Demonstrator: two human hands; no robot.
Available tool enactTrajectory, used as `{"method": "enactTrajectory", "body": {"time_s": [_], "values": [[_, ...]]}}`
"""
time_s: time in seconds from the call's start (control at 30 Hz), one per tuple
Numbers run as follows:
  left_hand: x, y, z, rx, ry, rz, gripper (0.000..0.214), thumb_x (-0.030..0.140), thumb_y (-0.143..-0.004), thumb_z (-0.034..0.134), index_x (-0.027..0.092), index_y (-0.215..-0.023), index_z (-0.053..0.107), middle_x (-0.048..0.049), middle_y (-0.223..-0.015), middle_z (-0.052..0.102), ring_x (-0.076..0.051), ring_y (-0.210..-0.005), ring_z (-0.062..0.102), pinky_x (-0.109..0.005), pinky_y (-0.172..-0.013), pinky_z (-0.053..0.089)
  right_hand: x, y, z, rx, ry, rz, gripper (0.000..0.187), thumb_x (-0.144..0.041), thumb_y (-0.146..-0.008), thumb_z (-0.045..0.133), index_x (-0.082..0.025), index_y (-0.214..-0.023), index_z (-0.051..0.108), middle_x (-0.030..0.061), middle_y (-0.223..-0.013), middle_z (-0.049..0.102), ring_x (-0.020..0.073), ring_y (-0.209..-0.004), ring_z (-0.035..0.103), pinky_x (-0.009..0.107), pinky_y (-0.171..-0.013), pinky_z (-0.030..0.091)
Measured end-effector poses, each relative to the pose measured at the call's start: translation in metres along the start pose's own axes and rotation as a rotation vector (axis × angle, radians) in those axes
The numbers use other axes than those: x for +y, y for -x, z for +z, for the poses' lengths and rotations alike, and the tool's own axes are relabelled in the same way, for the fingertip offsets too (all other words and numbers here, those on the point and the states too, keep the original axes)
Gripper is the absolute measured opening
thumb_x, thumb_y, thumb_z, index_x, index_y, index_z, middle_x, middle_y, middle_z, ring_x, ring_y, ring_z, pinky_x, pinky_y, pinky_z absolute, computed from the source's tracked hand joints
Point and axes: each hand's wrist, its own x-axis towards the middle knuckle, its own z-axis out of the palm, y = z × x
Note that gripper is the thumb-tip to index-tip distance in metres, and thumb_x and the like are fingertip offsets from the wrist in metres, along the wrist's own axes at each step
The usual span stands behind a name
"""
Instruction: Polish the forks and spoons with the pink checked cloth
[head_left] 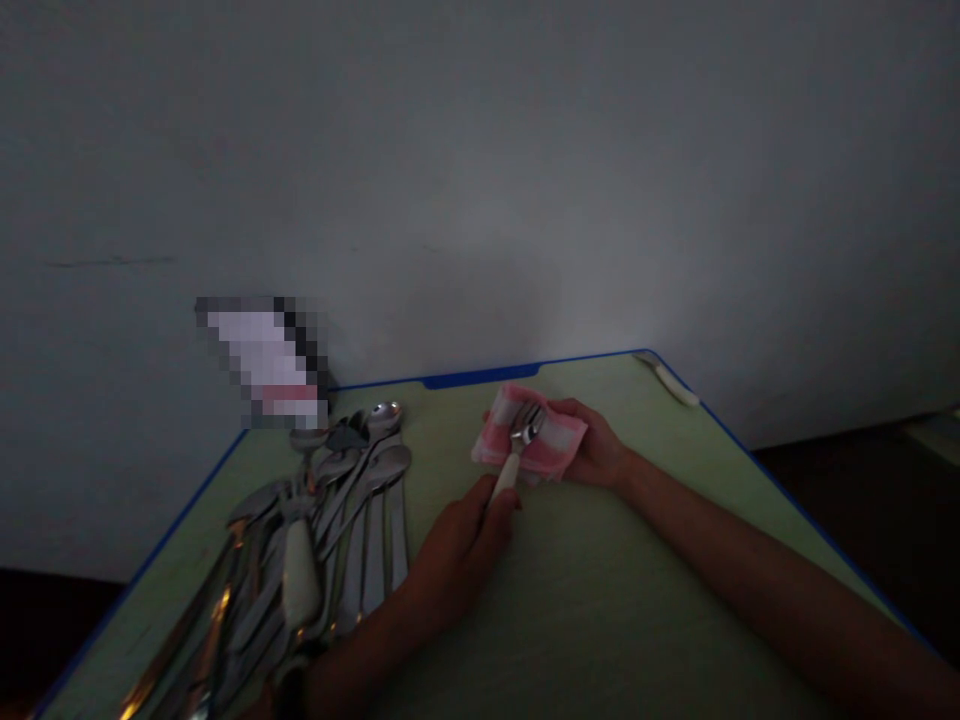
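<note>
My left hand (469, 535) is closed around the pale handle of a fork (507, 474), whose metal tines point up and away from me. Behind the tines, a pink and white checked cloth (564, 452) lies spread over my right hand (598, 447). The fork's head rests against the cloth or just in front of it; I cannot tell which. My right fingers are mostly hidden under the cloth, which they support from beneath. Both hands are above the middle of the table.
Spoons and forks lie in a pile (352, 510) on the left of the pale green table (600, 610). Another pale-handled fork (677, 386) lies at the far right corner. A blurred-out upright device (262, 360) leans at the back left, near the wall (480, 180).
</note>
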Motion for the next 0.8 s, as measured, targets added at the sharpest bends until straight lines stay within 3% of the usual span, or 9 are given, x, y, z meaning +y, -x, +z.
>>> {"method": "enactTrajectory", "body": {"time_s": [0.27,0.53,0.8], "values": [[-0.0054,-0.0007,0.0043,0.015,0.095,-0.004,0.035,0.044,-0.093,0.03,0.018,-0.087,0.052,0.0046,-0.059,0.047,-0.012,-0.053,0.045,-0.021,-0.05,0.033,-0.0009,-0.0005,-0.002,-0.019,-0.041,0.012,0.033,-0.037,-0.081,0.04,-0.012,-0.09,0.059,0.0068,-0.075,0.067,0.0192,-0.069,0.061,0.035,-0.076,0.046],[-0.0011,-0.0018,-0.0003,-0.023,0.058,-0.003,0.033,0.043,-0.093,0.03,0.018,-0.087,0.052,0.0043,-0.059,0.047,-0.012,-0.053,0.046,-0.021,-0.05,0.033,-0.0058,0.0016,0.001,0.016,-0.138,-0.067,0.033,-0.039,-0.081,0.04,-0.013,-0.093,0.057,0.0067,-0.08,0.067,0.0218,-0.078,0.061,0.039,-0.081,0.045],[-0.0019,-0.0028,0.0009,-0.012,0.08,-0.002,0.034,0.042,-0.092,0.031,0.017,-0.087,0.053,0.0046,-0.059,0.046,-0.012,-0.053,0.045,-0.022,-0.05,0.033,-0.0056,0.0026,0.0025,0.053,-0.144,-0.086,0.028,-0.033,-0.081,0.039,-0.013,-0.091,0.057,0.0052,-0.078,0.066,0.0185,-0.073,0.059,0.034,-0.077,0.045]]}}
